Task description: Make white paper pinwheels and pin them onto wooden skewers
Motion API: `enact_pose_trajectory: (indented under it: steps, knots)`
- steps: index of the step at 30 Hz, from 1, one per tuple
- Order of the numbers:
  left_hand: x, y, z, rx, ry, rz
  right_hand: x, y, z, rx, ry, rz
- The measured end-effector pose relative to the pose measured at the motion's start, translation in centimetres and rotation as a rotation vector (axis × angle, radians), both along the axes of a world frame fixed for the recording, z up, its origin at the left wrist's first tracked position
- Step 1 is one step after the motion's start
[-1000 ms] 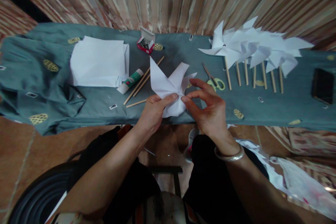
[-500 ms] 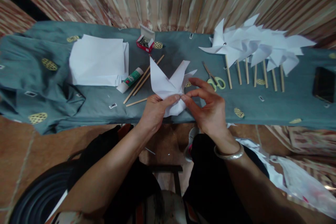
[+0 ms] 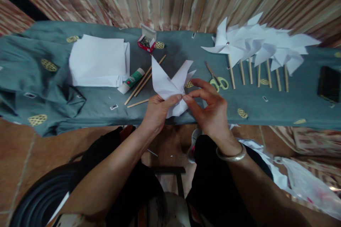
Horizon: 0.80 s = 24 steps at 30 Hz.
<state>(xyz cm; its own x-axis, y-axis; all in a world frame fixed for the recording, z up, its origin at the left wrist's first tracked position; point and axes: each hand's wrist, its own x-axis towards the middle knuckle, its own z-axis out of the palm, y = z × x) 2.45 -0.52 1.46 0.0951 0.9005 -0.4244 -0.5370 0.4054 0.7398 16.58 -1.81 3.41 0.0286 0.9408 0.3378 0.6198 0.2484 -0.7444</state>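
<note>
A half-folded white paper pinwheel (image 3: pixel 170 83) is being held just above the near edge of the teal cloth (image 3: pixel 106 103), pretty much dead centre. It's pinched at its middle from both sides: the left hand (image 3: pixel 157 111) has its thumb pressed onto the paper's centre from the left, and the right hand (image 3: pixel 210 108) meets it there with thumb and forefinger closed narrow on the same spot, the other fingers fanned loosely above. So both hands are gripping the paper, and the fingertips nearly touch each other at the centre point.

The blades are flared up and away from the fingers, toward the far side of the cloth, with the longest point angled up-left. Neither hand is really nearer; the centre sits right between them.

Measured from the pinwheel: loose wooden sticks (image 3: pixel 144 81) and a glue stick (image 3: pixel 131 81) lie just to its left, a paper stack (image 3: pixel 97 60) further left, a small pin box (image 3: pixel 146 42) behind it. Scissors (image 3: pixel 217 78) are just to its right, and finished pinwheels (image 3: pixel 255 48) on sticks further right, a dark phone (image 3: pixel 329 84) well beyond them.
</note>
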Motion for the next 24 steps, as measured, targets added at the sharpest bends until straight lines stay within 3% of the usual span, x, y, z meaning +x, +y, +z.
enact_pose_trajectory:
  steps: [3, 7, 12, 24]
  knots:
    - [-0.3, 0.3, 0.3, -0.033, -0.012, 0.018, 0.6, 0.4, 0.1, -0.013, 0.066, -0.031]
    - [-0.8, 0.7, 1.0, -0.074, -0.039, -0.031, 1.7, 1.5, -0.8, -0.078, 0.322, -0.123]
    - [-1.1, 0.7, 1.3, -0.082, -0.079, -0.085, 2.0, 2.6, -2.3, -0.205, 0.652, -0.066]
    - [-0.9, 0.4, 1.1, -0.071, -0.061, -0.084, 0.6, 4.0, -2.2, -0.187, 0.787, -0.092]
